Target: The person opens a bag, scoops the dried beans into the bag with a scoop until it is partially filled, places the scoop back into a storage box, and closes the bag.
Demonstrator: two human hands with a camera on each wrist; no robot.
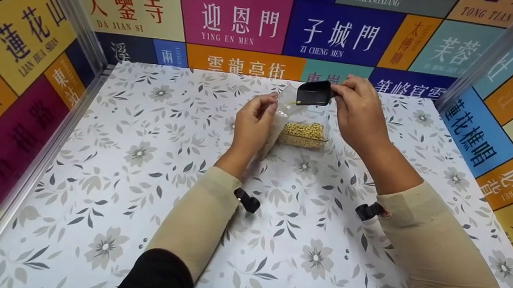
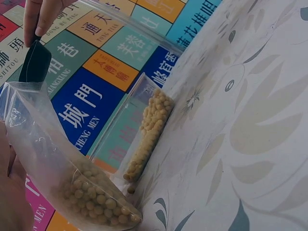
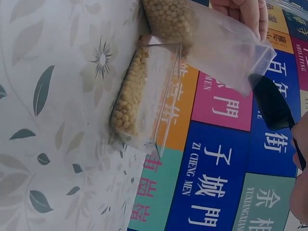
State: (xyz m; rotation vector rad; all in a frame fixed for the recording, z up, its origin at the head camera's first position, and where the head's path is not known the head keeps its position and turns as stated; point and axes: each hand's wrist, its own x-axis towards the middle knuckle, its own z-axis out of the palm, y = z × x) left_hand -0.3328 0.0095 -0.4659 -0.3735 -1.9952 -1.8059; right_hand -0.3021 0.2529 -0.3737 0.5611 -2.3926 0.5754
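Observation:
My left hand [image 1: 254,122] pinches the upper part of a clear plastic bag [image 2: 53,137]. Soybeans [image 2: 98,197] fill the bag's bottom, close over the table. With my right hand [image 1: 360,111] I grip the handle of a small black scoop [image 1: 314,93]. In the right wrist view the scoop [image 3: 269,102] has its front edge at the bag's mouth, tilted down. A bean or two shows at the scoop's lip in the head view. Just right of the bag, a clear rectangular box [image 3: 168,103] holds a layer of soybeans [image 1: 303,131].
The table [image 1: 143,190] wears a white cloth with grey flowers and leaves. Colourful sign-printed panels [image 1: 234,18] stand at the back and both sides. Metal posts [image 1: 77,11] rise at the back corners. A stray bean [image 2: 131,188] lies by the box.

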